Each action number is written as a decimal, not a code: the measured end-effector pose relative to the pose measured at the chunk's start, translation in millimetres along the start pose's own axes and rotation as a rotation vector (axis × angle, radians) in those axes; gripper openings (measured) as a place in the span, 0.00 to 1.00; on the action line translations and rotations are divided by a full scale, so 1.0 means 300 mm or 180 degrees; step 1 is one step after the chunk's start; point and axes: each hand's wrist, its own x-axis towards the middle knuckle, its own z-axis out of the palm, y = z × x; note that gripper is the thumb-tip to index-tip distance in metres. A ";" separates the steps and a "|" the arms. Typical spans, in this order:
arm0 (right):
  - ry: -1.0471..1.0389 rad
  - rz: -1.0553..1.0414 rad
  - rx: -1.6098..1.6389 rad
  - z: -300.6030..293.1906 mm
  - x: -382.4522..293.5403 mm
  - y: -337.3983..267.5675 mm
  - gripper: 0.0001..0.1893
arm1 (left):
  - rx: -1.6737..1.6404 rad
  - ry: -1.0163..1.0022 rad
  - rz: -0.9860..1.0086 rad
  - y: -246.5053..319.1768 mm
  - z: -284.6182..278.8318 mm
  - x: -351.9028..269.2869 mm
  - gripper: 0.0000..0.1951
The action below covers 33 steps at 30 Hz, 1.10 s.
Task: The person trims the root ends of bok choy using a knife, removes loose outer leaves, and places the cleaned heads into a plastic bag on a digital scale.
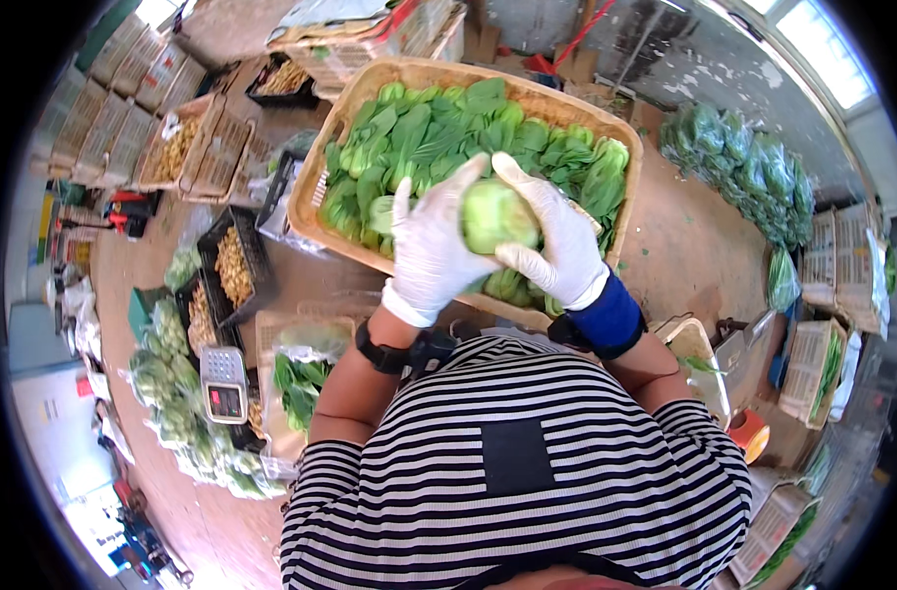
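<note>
Between my two white-gloved hands is a pale green bok choy head (498, 217), its base facing up and slightly blurred. My left hand (437, 240) cups its left side, with the thumb and fingers spread around it. On the right side, my right hand (559, 228) curls its fingers and thumb around the same head. Both hands are over a large tan plastic crate (629, 136) filled with green bok choy (419, 136). The leaves of the held head are hidden beneath it and the hands.
At left stand black crates of brown produce (234, 265), a digital scale (225, 383) and bagged vegetables (168, 369). A crate with leafy greens (297, 387) sits beside my left arm. More bagged greens (743, 169) lie at right, near stacked crates (839, 258).
</note>
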 end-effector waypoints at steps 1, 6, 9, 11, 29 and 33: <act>-0.0139 -0.0105 0.0549 0.021 0.023 0.020 0.37 | -0.0141 0.0073 -0.0179 -0.055 -0.009 -0.024 0.52; 0.0473 0.1079 -0.1518 -0.048 -0.046 0.469 0.17 | -0.3274 0.0216 -0.1339 -0.174 0.000 -0.175 0.40; -0.0532 0.2026 -0.2993 -0.049 -0.125 0.653 0.16 | -0.3407 0.0095 -0.1549 -0.192 0.023 -0.195 0.39; -0.0764 0.2073 -0.3133 -0.056 -0.163 0.764 0.16 | -0.3501 -0.0072 -0.1453 -0.194 0.047 -0.179 0.40; 0.0420 0.1342 -0.2038 -0.265 -0.573 -0.089 0.19 | -0.2840 -0.2269 0.0584 0.190 0.260 0.076 0.36; 0.0945 0.1805 -0.2056 -0.264 -0.701 -0.178 0.19 | -0.2488 -0.2775 0.1061 0.331 0.287 0.089 0.36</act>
